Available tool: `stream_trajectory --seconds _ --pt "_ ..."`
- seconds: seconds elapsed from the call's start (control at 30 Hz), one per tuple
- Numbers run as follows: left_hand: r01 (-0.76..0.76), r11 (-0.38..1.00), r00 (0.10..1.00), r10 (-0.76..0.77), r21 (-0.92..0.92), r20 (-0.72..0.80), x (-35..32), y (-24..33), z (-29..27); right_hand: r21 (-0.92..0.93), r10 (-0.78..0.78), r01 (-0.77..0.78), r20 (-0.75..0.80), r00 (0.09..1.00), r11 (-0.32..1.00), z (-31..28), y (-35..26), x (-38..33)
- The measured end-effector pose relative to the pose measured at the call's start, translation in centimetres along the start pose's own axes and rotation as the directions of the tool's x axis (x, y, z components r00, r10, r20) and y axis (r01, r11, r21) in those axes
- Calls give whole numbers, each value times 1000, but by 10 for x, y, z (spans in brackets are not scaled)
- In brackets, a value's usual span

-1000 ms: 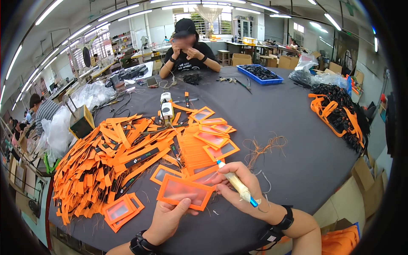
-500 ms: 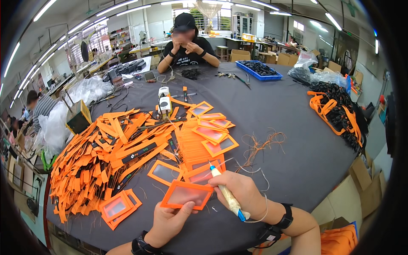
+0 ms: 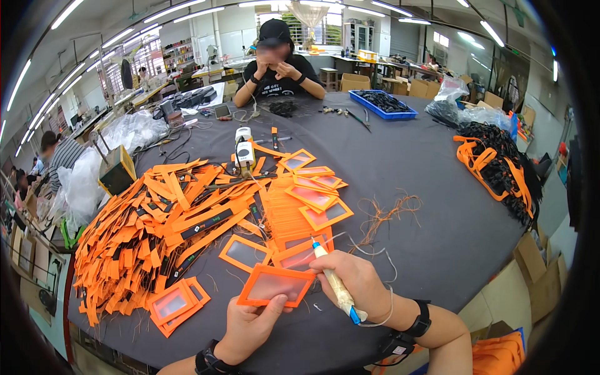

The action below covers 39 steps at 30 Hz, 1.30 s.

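Note:
My left hand (image 3: 250, 324) holds an orange rectangular frame with a clear window (image 3: 275, 285) by its near edge, just above the dark table (image 3: 437, 187). My right hand (image 3: 353, 284) grips a cream pen-shaped tool with a blue tip (image 3: 334, 282), its point aimed up and away at the frame's right side. A thin cord runs from the tool's lower end around my right wrist. More orange window frames (image 3: 312, 197) lie stacked right in front of my hands.
A big heap of orange straps (image 3: 150, 231) covers the table's left half. Loose threads (image 3: 387, 215) lie to the right. A white device (image 3: 244, 150) stands mid-table. Orange-black bundles (image 3: 500, 169) sit far right, a blue tray (image 3: 382, 103) at the back. Another person (image 3: 278, 65) sits opposite.
The frame came up off the table toward me in my left hand, and my right hand with the tool shifted left and closer to its right edge.

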<state>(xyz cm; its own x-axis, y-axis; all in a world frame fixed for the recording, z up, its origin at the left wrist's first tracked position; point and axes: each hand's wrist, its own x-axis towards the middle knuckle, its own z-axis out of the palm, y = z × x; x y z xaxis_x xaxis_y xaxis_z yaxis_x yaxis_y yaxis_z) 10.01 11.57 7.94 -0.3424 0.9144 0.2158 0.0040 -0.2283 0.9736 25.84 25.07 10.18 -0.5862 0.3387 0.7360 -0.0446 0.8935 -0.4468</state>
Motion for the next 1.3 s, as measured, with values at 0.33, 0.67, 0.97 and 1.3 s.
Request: stream_trajectory --seconds 0.33,0.67,0.97,1.3 --pt "-195 881 980 163 432 110 0 11 -3 -124 -44 62 140 989 990 -4 5 -8" --pt "131 982 990 -123 -135 65 2 -1 -5 285 327 -310 -11 945 907 4 -2 -8" --pt "270 867 957 -288 -419 21 4 -2 -11 752 544 -389 48 838 532 -11 12 -2" --pt "308 809 939 -343 -500 23 5 -2 -11 916 526 -381 265 808 123 -4 20 -13"
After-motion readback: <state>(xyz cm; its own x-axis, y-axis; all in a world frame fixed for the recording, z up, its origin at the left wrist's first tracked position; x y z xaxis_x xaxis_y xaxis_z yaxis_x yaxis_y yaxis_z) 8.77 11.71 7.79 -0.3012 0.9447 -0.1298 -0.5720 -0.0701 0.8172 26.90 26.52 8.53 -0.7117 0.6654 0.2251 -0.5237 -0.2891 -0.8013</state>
